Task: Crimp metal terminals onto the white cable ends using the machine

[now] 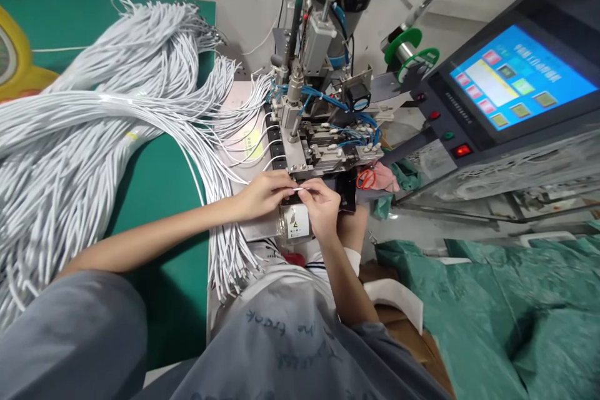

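White cable end (299, 189) sits pinched between the fingertips of the left hand (267, 195) and right hand (322, 203), just beside the soldering machine (293, 153); bundled white cables (154, 62) (a great heap) cover much of the green worktop (154, 200).

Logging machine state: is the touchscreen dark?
No, the touchscreen is lit, showing a blue page with colored buttons, beside the machine.

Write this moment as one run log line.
left hand: pinches thin white piece; right hand: same piece; long white cables: on green tabletop; blue rectangular screen: lit
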